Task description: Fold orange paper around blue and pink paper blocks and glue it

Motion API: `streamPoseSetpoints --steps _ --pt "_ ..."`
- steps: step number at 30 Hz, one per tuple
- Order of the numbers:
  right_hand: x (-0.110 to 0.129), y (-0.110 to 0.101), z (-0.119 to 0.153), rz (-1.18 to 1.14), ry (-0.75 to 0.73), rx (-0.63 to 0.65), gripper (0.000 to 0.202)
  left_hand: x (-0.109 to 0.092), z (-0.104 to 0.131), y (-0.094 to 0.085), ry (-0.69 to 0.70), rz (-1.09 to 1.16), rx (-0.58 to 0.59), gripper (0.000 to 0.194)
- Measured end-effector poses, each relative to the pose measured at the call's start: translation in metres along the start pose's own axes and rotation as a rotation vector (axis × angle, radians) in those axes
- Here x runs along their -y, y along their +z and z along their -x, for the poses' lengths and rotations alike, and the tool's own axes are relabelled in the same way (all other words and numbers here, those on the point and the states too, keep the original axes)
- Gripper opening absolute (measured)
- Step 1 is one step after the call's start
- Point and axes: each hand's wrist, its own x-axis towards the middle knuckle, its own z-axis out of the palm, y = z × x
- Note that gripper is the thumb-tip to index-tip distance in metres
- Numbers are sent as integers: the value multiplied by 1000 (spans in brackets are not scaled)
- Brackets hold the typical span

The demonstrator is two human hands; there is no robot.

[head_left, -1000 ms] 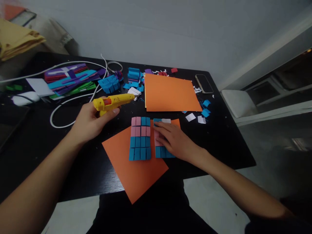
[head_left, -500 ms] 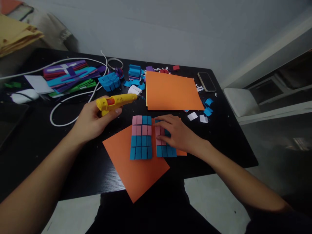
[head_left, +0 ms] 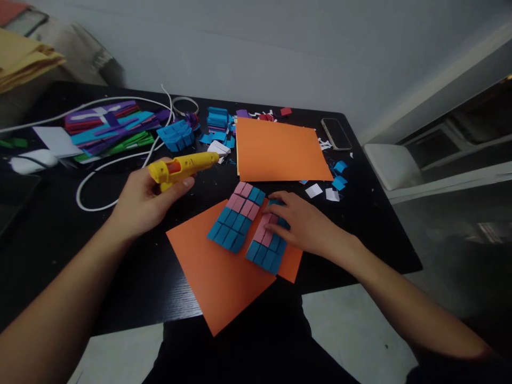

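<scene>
My left hand [head_left: 144, 200] is closed around a yellow glue gun [head_left: 182, 166], its nozzle pointing right above the table. My right hand [head_left: 298, 220] lies with fingers bent and apart on the right-hand panel of pink and blue paper squares [head_left: 264, 255], covering its upper right part. Beside it, just left of my fingers, a matching panel of pink and blue squares [head_left: 236, 217] sits at the same slant. Orange paper shows between and beside the two panels. Underneath them is a loose orange sheet [head_left: 216, 288], set at an angle near the table's front edge.
Behind the panels lies a stack topped with orange paper [head_left: 284, 152]. A phone [head_left: 336, 133] is at the back right, near blue and white paper scraps [head_left: 314, 190]. A white cable [head_left: 82, 184] loops at left by bundled coloured strips [head_left: 112, 125] and a white mouse [head_left: 34, 161].
Both square-covered panels have turned clockwise together under my right hand, from upright to slanted. The orange paper at their right edge turned too. My left hand still holds the glue gun.
</scene>
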Motion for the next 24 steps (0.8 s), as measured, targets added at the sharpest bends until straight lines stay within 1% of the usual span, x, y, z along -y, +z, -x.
streamPoseSetpoints --steps 4,8,12,15,17,19,22,24 --pt "2 -3 25 37 12 18 31 1 -1 0 38 40 -15 40" --pt "2 1 45 50 26 32 31 4 -2 0 62 35 -36 35" --pt "9 7 56 200 87 24 34 6 -3 0 76 53 -46 31" --pt "21 15 59 264 152 -34 32 5 -2 1 56 71 -35 35" --pt "32 20 61 238 201 -75 27 3 -2 2 28 76 -21 38" --pt "45 24 61 170 237 -84 27 1 -1 2 20 71 -12 37" --pt "59 25 58 11 200 -86 27 0 -1 2 34 56 -7 36" --pt "62 23 52 -69 162 -123 24 0 -1 2 35 52 -3 36"
